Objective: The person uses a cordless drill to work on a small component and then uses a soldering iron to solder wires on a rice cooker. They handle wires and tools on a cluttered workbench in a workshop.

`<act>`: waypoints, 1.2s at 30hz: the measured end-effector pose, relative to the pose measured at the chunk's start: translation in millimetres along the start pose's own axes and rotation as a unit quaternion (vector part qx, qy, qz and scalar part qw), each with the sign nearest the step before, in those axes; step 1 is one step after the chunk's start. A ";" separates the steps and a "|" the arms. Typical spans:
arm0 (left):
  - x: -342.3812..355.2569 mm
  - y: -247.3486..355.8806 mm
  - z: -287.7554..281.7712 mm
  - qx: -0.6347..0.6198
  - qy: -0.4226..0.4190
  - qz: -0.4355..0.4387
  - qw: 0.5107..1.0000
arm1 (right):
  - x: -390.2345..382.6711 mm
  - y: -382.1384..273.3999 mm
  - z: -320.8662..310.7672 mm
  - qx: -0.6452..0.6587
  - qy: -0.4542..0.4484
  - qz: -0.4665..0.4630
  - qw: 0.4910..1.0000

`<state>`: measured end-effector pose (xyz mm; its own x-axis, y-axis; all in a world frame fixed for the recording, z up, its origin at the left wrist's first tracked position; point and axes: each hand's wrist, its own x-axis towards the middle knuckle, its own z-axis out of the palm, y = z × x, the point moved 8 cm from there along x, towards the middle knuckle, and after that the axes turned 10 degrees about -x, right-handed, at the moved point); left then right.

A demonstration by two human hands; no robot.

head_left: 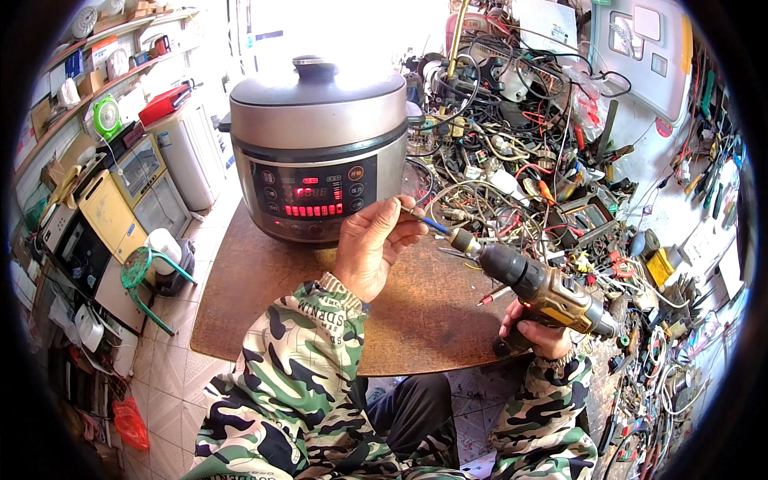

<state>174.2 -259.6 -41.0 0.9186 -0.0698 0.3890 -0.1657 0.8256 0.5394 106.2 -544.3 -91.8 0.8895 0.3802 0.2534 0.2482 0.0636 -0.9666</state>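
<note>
Sleeves (300, 348) (camouflage), drill (556, 296) in right hand (546, 338)

1 cooker (320, 136) on table (424, 320), drill (548, 292) right of it, cable heap (520, 164) behind drill, stool (138, 266) left of table

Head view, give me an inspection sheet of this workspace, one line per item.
Surface: brown worktop, scuffed; lidded electric cooker standing on it, panel lit red.
Job's things: power drill with blue-shafted bit, aimed leftward.
Clutter: heap of loose parts at right.
Hands: left hand pinches the bit's far end; right hand grips the drill's handle.
Cables: loose cables tangled through the heap.
Surroundings: at left, green stool, red bag, tiled floor.
</note>
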 end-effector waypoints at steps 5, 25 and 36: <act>0.5 -1.5 -1.1 0.001 -0.001 -0.002 1.000 | -1.0 0.2 -0.9 -0.004 -0.001 0.005 1.000; 0.4 0.5 -0.6 -0.005 0.001 -0.005 1.000 | -0.7 0.5 -0.8 -0.002 -0.003 0.003 1.000; 0.1 2.7 2.1 -0.002 -0.008 -0.001 1.000 | -1.5 -1.8 0.2 -0.001 0.005 0.012 1.000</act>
<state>173.0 -258.5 -37.9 0.9133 -0.0801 0.3993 -0.1622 0.8278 0.5370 104.3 -544.8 -90.5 0.8991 0.3721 0.2306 0.2278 0.0522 -0.9723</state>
